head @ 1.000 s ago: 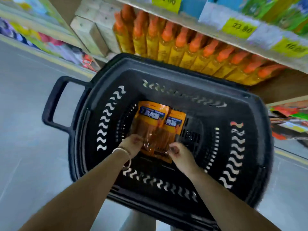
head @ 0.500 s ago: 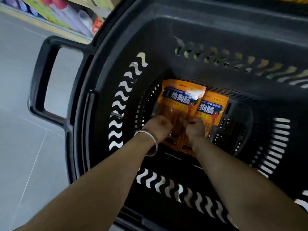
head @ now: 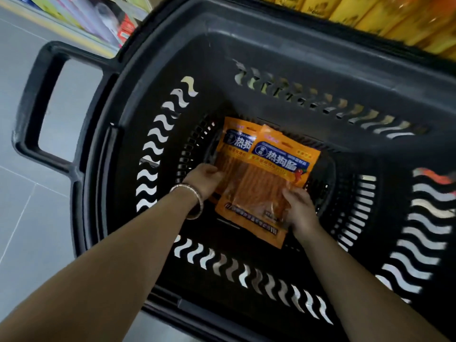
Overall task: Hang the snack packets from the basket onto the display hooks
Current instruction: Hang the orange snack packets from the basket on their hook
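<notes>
Two orange snack packets lie overlapped on the floor of the black shopping basket (head: 271, 28). The right hand (head: 301, 208) pinches the lower right edge of the front snack packet (head: 266, 183). The left hand (head: 204, 178), with a bracelet (head: 195, 201) on its wrist, grips the left edge of the rear snack packet (head: 237, 141).

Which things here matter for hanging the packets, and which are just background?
For the job:
- front packet, held by the right hand
- back packet, gripped by the left hand
- basket, holding both

Just about:
- yellow goods on the shelf behind
- coloured packs across the aisle
- bracelet on the left wrist
</notes>
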A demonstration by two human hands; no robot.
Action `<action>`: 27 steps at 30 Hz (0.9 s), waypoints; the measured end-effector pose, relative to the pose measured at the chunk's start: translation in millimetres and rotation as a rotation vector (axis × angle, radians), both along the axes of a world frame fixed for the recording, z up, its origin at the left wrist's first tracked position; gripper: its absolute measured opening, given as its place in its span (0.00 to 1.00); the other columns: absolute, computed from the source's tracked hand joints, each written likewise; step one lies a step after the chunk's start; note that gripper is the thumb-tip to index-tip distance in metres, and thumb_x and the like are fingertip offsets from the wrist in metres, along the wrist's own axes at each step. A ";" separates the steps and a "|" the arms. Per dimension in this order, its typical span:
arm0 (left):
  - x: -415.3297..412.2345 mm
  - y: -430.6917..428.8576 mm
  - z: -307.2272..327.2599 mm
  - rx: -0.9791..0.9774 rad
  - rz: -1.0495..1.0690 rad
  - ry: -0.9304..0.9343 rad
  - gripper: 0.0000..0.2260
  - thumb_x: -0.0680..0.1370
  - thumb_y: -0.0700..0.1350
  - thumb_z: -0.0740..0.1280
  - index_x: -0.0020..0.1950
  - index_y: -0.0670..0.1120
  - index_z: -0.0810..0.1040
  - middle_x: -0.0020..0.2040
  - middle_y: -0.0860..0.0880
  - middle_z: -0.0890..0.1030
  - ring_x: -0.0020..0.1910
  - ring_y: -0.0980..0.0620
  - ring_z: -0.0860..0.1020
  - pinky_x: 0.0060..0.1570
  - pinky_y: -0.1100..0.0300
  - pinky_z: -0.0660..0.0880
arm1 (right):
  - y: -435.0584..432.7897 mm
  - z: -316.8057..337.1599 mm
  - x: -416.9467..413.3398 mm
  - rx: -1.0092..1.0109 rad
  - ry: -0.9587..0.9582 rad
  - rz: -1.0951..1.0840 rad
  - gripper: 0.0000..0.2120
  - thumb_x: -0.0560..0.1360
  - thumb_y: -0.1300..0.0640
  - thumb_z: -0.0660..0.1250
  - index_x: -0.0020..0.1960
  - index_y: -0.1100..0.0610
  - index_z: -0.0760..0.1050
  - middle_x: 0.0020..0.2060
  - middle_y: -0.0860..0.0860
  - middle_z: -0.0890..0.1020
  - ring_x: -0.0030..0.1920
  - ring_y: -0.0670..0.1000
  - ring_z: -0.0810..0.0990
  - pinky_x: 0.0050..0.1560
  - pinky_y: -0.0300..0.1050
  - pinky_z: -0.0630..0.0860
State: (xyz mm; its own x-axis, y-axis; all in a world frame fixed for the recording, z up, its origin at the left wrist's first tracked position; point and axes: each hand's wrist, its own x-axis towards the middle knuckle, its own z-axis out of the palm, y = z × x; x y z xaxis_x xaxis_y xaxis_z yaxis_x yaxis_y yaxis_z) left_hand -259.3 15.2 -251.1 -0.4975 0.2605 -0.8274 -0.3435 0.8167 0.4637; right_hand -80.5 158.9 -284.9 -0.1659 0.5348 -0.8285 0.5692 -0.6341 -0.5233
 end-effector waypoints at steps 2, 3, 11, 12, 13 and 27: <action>-2.3 -1.2 0.9 0.043 0.054 -0.051 0.15 0.70 0.59 0.68 0.43 0.48 0.80 0.39 0.49 0.81 0.37 0.52 0.79 0.44 0.59 0.74 | -0.3 7.8 -4.1 -0.136 0.123 0.119 0.02 0.77 0.56 0.66 0.50 0.51 0.75 0.47 0.51 0.82 0.41 0.48 0.83 0.39 0.43 0.77; -3.7 -1.8 2.1 0.059 0.088 -0.101 0.18 0.68 0.62 0.69 0.45 0.48 0.81 0.37 0.49 0.82 0.35 0.51 0.79 0.42 0.59 0.75 | -2.5 8.9 -8.0 -0.182 0.146 0.188 0.04 0.76 0.55 0.67 0.52 0.50 0.76 0.49 0.50 0.82 0.44 0.49 0.83 0.42 0.45 0.78; -12.6 -25.0 -16.6 -0.003 0.319 -0.047 0.10 0.73 0.48 0.71 0.52 0.48 0.79 0.52 0.45 0.82 0.50 0.46 0.80 0.55 0.52 0.76 | -10.0 -21.7 -54.2 -0.035 0.038 0.292 0.09 0.78 0.49 0.63 0.56 0.50 0.73 0.51 0.49 0.80 0.49 0.49 0.79 0.50 0.45 0.76; -13.4 -28.8 -19.0 -0.035 0.291 -0.024 0.14 0.73 0.50 0.71 0.57 0.48 0.78 0.53 0.47 0.81 0.49 0.49 0.79 0.51 0.57 0.76 | -7.7 -28.8 -60.7 0.040 -0.020 0.222 0.10 0.78 0.50 0.63 0.57 0.53 0.72 0.48 0.50 0.79 0.46 0.48 0.79 0.47 0.45 0.75; -13.7 -31.9 -20.6 -0.058 0.270 -0.006 0.17 0.74 0.51 0.70 0.60 0.48 0.77 0.54 0.48 0.81 0.47 0.51 0.79 0.47 0.60 0.74 | -5.3 -36.3 -66.9 0.089 -0.072 0.178 0.09 0.78 0.51 0.63 0.57 0.54 0.72 0.43 0.49 0.79 0.41 0.48 0.78 0.44 0.43 0.74; -13.4 -17.2 28.1 0.042 0.511 -0.122 0.15 0.73 0.42 0.71 0.59 0.44 0.75 0.52 0.44 0.81 0.48 0.47 0.80 0.50 0.55 0.78 | -5.0 1.2 -30.4 0.007 -0.035 0.020 0.06 0.75 0.55 0.69 0.47 0.49 0.72 0.43 0.49 0.80 0.35 0.46 0.81 0.31 0.39 0.76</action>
